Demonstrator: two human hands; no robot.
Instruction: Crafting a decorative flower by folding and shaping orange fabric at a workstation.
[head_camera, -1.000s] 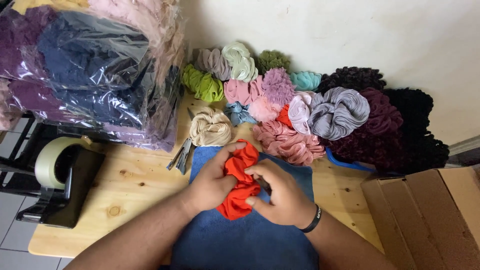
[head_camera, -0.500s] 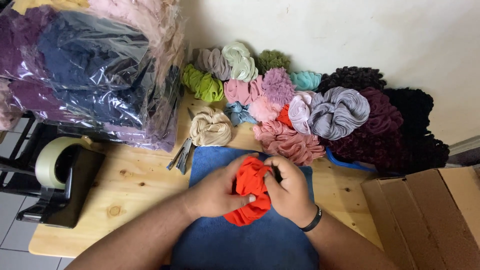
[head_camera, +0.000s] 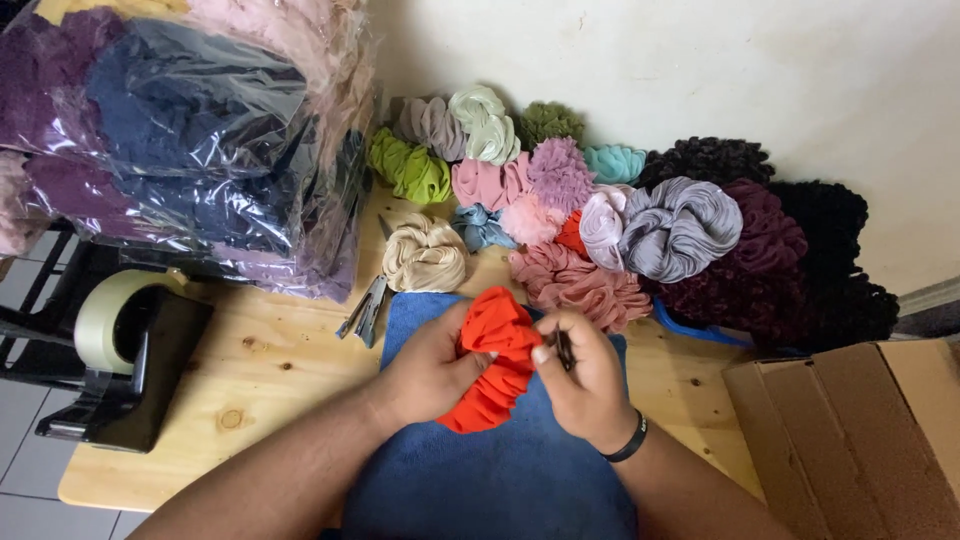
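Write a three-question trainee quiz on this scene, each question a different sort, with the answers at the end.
1. True or false: the left hand grips the red-orange scrunchie.
2. Multiple choice: what lies under both hands? A) a blue cloth B) a metal tray C) a sheet of newspaper
3. Fill in: the tape dispenser sits at the table's ___ edge as the camera sees it.

Key
1. True; the right hand pinches a small dark thing beside the scrunchie.
2. A; the cloth lies on the wooden table.
3. Left.
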